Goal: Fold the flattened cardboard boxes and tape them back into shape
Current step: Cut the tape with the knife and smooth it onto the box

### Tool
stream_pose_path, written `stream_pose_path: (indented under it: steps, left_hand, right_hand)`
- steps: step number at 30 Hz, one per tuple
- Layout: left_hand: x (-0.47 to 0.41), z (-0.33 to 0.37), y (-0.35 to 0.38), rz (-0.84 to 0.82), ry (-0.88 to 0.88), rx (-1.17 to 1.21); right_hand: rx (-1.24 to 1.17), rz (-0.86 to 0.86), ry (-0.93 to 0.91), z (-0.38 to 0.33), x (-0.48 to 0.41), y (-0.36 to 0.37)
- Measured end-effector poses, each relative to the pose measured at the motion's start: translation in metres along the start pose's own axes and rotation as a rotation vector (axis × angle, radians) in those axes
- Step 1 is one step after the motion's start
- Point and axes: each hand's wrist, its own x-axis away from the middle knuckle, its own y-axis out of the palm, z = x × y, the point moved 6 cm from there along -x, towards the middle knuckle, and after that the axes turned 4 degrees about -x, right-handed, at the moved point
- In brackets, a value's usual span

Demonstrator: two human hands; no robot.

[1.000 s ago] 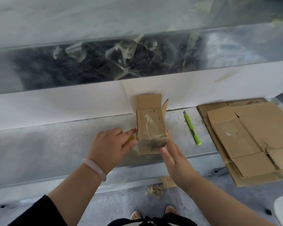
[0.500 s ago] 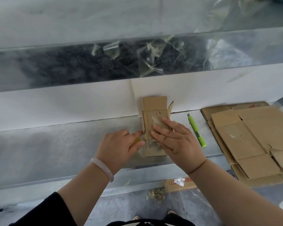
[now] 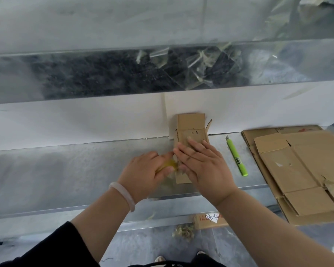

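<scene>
A small brown cardboard box (image 3: 191,126) lies on the metal shelf (image 3: 66,170), its far flaps open against the white back panel. My right hand (image 3: 202,166) lies flat on the box's top with straight fingers, pressing down over the clear tape there. My left hand (image 3: 143,170) is at the box's left side, its fingers curled round a yellowish roll of tape (image 3: 170,164) that is blurred and mostly hidden. The near end of the box is covered by both hands.
A green utility knife (image 3: 236,157) lies right of the box. A stack of flattened cardboard boxes (image 3: 301,170) fills the shelf's right end. Used tape scraps (image 3: 201,60) hang on the upper ledge. A labelled cardboard piece (image 3: 206,220) lies on the floor below.
My right hand has moved from the box's near right corner onto its top and now presses flat. My left hand has stayed at the left side with the tape roll.
</scene>
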Motion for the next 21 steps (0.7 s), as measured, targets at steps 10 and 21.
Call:
stream_pose_path:
  steps: [10, 21]
  left_hand:
    - [0.007, -0.018, -0.002, 0.002, -0.031, 0.078]
    - [0.009, -0.023, -0.003, 0.065, -0.085, 0.216]
  right_hand:
    - [-0.007, 0.031, -0.013, -0.001, 0.001, 0.002]
    - [-0.013, 0.053, 0.001, 0.002, 0.002, 0.002]
